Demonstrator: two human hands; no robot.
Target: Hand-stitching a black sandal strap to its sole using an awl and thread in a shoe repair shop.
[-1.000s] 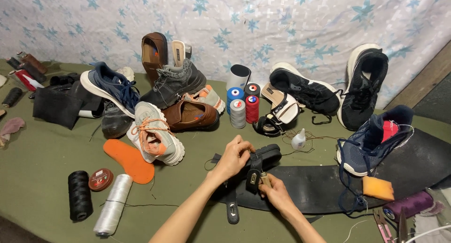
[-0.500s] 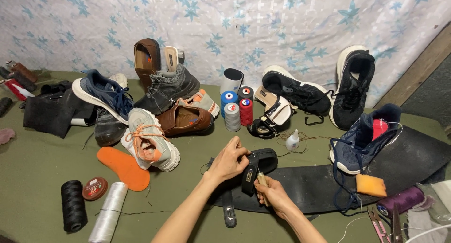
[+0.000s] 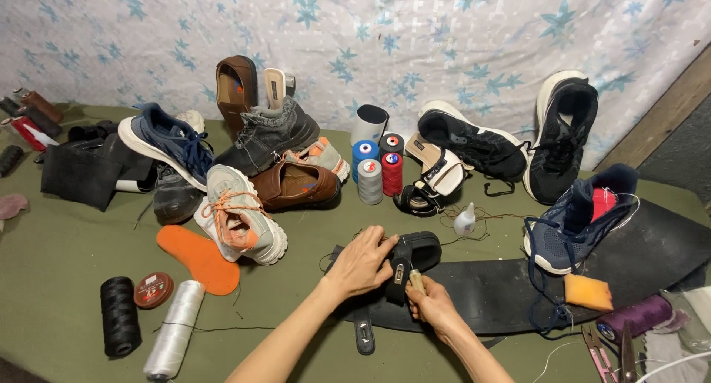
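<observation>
Scissors (image 3: 611, 350) cut off below

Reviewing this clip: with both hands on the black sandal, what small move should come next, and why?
Probably press the tool in the right hand further into the strap of the black sandal: the left hand already grips the sandal, and the tool's tip sits at the strap.

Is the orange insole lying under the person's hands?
No, the orange insole lies apart, left of the left hand, beside a white sneaker.
</observation>
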